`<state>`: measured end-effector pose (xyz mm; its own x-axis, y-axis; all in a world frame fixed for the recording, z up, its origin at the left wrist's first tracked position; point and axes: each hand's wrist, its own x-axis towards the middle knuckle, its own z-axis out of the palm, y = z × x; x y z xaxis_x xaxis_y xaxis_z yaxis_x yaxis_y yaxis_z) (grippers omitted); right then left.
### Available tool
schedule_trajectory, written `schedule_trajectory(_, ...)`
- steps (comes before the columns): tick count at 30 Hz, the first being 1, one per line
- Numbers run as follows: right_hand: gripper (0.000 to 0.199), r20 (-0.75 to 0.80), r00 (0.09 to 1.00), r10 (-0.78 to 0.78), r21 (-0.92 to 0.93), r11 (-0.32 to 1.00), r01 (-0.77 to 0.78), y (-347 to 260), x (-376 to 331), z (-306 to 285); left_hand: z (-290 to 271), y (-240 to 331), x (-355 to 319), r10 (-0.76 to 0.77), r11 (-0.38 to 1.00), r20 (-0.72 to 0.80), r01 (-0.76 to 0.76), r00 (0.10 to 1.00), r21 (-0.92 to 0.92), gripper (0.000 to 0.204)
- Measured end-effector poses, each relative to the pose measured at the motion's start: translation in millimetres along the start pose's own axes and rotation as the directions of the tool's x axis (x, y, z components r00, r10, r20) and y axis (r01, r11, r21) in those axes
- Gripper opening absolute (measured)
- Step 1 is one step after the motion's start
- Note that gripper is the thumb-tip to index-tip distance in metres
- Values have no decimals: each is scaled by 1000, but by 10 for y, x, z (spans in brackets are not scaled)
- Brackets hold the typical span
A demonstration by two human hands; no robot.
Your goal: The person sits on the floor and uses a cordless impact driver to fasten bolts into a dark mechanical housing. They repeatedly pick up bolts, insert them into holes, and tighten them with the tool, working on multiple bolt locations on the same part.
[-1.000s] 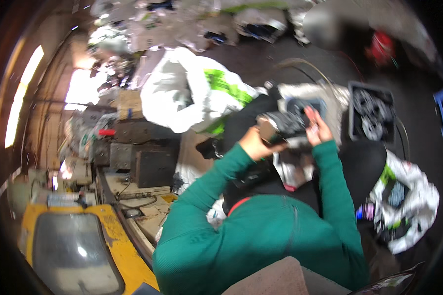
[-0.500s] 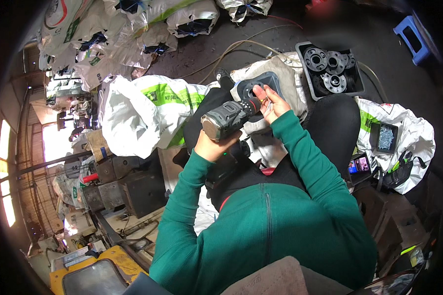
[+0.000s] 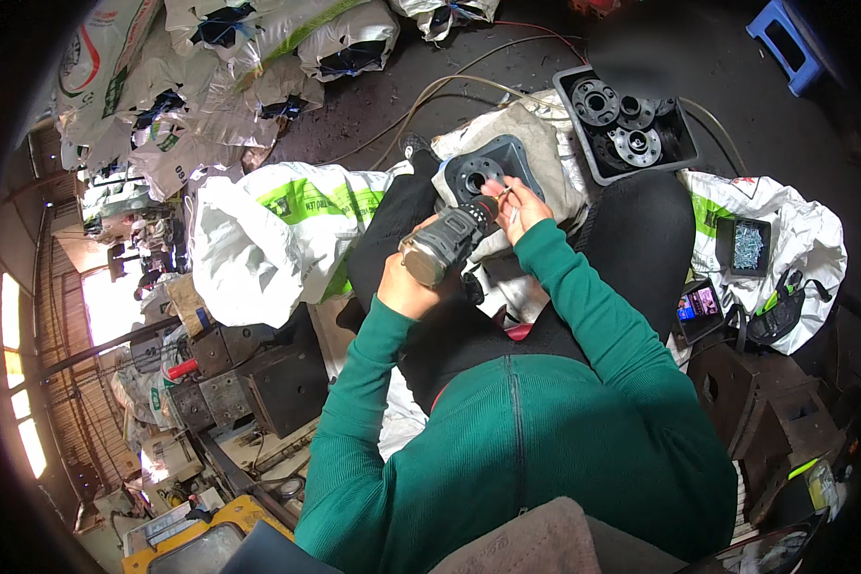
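My left hand (image 3: 408, 287) is wrapped round the grip of a grey and black cordless drill (image 3: 440, 247), its nose pointing away and to the right. Right at the tip of the drill, my right hand (image 3: 520, 208) has its fingers drawn together around small shiny slivers too tiny to name. Just beyond both hands, a grey-blue square housing (image 3: 517, 158) with a round ring-shaped part inside rests on a pale cloth sack (image 3: 560, 187) between my legs. The hands and drill cover its near edge.
To the far right stands a black bin (image 3: 631, 177) of round metal flanges. On a white sack (image 3: 813, 249) at the right sit a small tray of screws (image 3: 748, 247) and a black strap. A lit phone (image 3: 698, 304) lies nearby. Filled sacks (image 3: 354, 43) are piled far left; a blue stool (image 3: 784, 43) stands far right.
The view has shifted slightly. The drill's nose has tilted a little, and my right hand's fingers have closed more near its tip. My left hand keeps its grip.
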<state>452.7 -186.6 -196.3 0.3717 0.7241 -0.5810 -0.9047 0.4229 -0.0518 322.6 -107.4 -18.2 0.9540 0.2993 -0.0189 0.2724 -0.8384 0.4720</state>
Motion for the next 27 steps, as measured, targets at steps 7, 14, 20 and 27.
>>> schedule_trajectory(7, 18, -356, 922, -150, -444, 896, -26, 123, 393, -384, -33, -332, 228, -391, 890, 191, 423, 900, -170, 43)
schedule_trajectory(14, 21, -301, 928, -220, -557, 830, 16, 207, 547, -419, 100, -517, 379, -367, 881, 290, 430, 884, -196, 47)
schedule_trajectory(20, 27, -176, 927, -330, -602, 781, 164, 144, 607, -323, 170, -553, 493, -334, 925, 264, 369, 905, -95, 43)
schedule_trajectory(27, 27, -258, 902, -345, -675, 733, 87, 147, 696, -348, 165, -576, 633, -285, 958, 338, 251, 897, 142, 40)
